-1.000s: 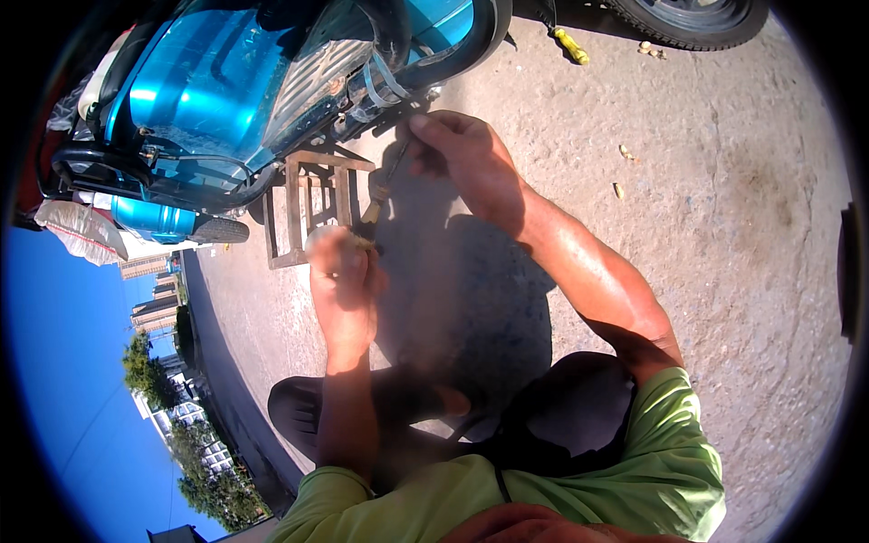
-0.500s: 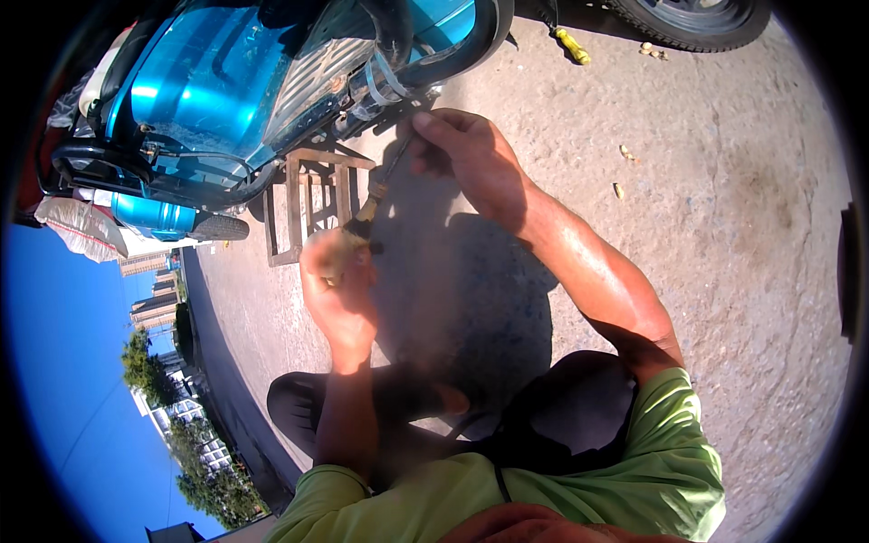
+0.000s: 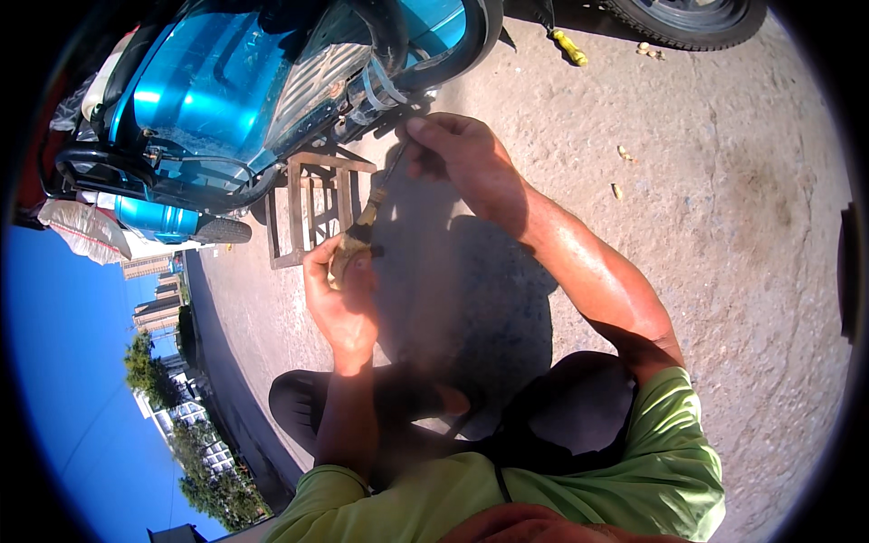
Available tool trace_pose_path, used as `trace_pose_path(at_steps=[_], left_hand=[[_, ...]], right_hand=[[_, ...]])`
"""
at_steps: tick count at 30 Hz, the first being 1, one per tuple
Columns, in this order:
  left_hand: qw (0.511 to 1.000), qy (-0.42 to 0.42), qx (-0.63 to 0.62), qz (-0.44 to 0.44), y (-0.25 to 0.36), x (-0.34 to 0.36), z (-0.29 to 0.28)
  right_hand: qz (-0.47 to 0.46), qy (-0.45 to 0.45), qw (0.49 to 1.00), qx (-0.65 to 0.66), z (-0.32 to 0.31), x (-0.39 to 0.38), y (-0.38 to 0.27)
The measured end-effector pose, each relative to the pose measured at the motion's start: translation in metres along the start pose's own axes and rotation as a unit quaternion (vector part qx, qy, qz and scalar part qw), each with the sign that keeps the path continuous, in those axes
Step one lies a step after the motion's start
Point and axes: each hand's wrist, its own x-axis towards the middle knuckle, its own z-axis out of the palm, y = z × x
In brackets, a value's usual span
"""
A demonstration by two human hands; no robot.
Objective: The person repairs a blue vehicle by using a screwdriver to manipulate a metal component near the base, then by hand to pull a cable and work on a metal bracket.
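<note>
My left hand (image 3: 342, 303) is closed around the butt of a screwdriver (image 3: 361, 229) with a worn yellowish handle and a dark band. The thin shaft slants up and away toward the underside of a blue vehicle (image 3: 204, 90). Thumb and fingers of my right hand (image 3: 463, 167) are pinched together at the far end of that shaft, close below the vehicle's dark frame. The tip of the screwdriver and whatever lies between those fingertips are hidden.
A rusty metal frame (image 3: 295, 213) stands under the vehicle, left of the screwdriver. Farther off lie a yellow-handled tool (image 3: 570, 47) and a black tyre (image 3: 697, 27). Small pale bits (image 3: 617, 191) are scattered on the concrete. My bent knees (image 3: 579, 398) are below my hands.
The fingers of my left hand, blurred before, have shifted and now wrap the screwdriver's handle. My right hand has barely moved.
</note>
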Motion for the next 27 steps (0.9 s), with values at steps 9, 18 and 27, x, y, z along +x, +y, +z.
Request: trace_pose_path(at_steps=[9, 18, 27], left_hand=[[0.966, -0.054, -0.197, -0.157, -0.001, 0.013, -0.003], [0.971, 0.021, -0.18, -0.155, 0.004, 0.004, 0.01], [0.942, -0.11, -0.201, -0.245, -0.003, 0.023, -0.025]], right_hand=[[-0.013, -0.003, 1.0, -0.019, -0.005, 0.003, 0.003], [-0.004, -0.013, 0.999, -0.044, 0.007, -0.002, 0.005], [-0.011, -0.005, 0.999, -0.031, 0.002, 0.003, 0.01]])
